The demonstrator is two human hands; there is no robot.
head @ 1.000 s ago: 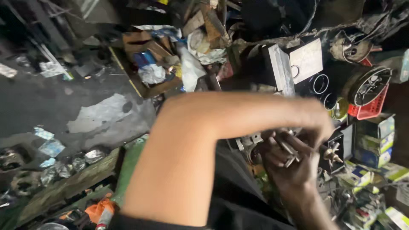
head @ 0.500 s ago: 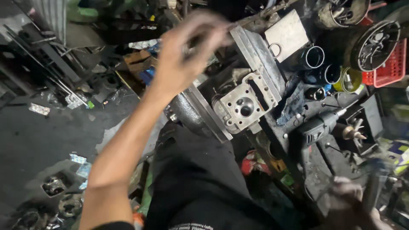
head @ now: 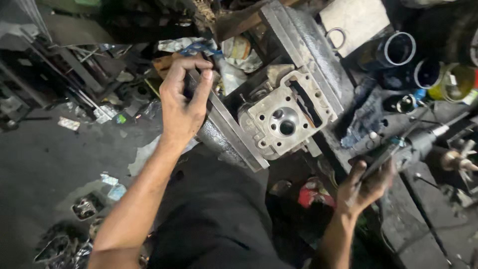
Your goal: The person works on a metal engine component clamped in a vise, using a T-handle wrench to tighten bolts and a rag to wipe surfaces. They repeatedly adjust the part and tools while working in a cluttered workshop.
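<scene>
The left hand (head: pixel 183 102), raised half a second ago, now grips the vise (head: pixel 224 129) clamping the cylinder head (head: pixel 284 119), while the right hand (head: pixel 366 182) has picked up a flat tool (head: pixel 381 158).

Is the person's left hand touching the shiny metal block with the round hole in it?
No, the left hand grips the dark bar of the vise, while the metal block sits apart between the bars.

Cylinder head (head: pixel 284 119): cast metal, pale grey — matt, faintly grainy face.
Steel bars (head: pixel 303 55): dark metal, greasy sheen, rough edges.
Cylinder sleeves (head: pixel 398 49): smooth metal, bright rims.
Rag (head: pixel 366 119): dark cloth, oily.
Floor (head: pixel 45 159): matt grey concrete — littered with crumpled paper scraps.
</scene>
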